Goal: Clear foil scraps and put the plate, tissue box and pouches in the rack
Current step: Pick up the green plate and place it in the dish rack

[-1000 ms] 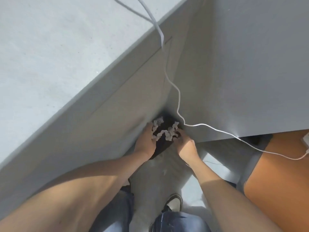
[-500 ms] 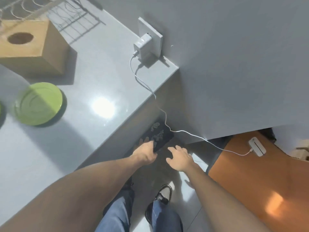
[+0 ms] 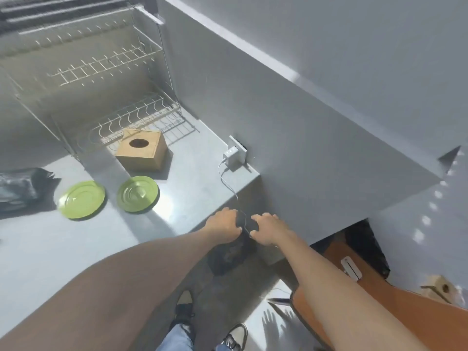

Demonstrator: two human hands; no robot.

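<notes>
Green plate (image 3: 137, 193), glossy, flat on the grey counter (image 3: 192, 178), near of the wooden tissue box (image 3: 141, 149) and wire rack (image 3: 136, 120); a second plate (image 3: 81, 199) to its left. Likely light, stiff, slippery: lift by the rim. Left hand (image 3: 224, 225) and right hand (image 3: 268, 229) loosely curled, empty, above a dark bin (image 3: 228, 257).
</notes>
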